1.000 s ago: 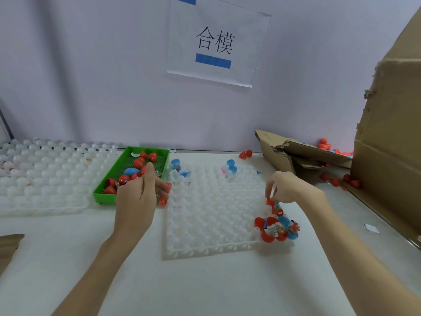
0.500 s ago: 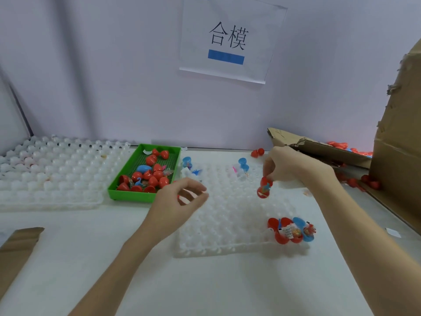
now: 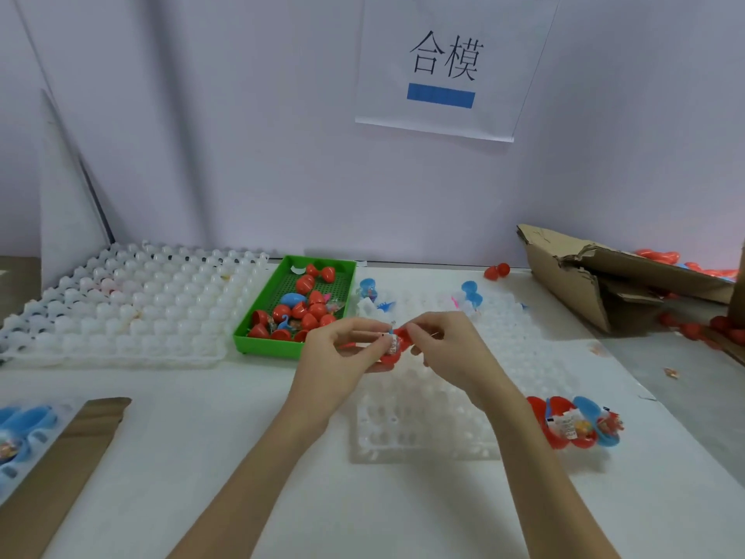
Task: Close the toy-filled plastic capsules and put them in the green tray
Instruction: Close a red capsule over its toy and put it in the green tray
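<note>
Both hands meet over the white dimpled tray, fingers curled and pinching one red capsule between them: the left hand cups its lower half, the right hand grips the upper half. A wrapped toy shows inside. Just beyond the left fingers sits the green tray with closed capsules. Near the right forearm lies a cluster of open capsules.
</note>
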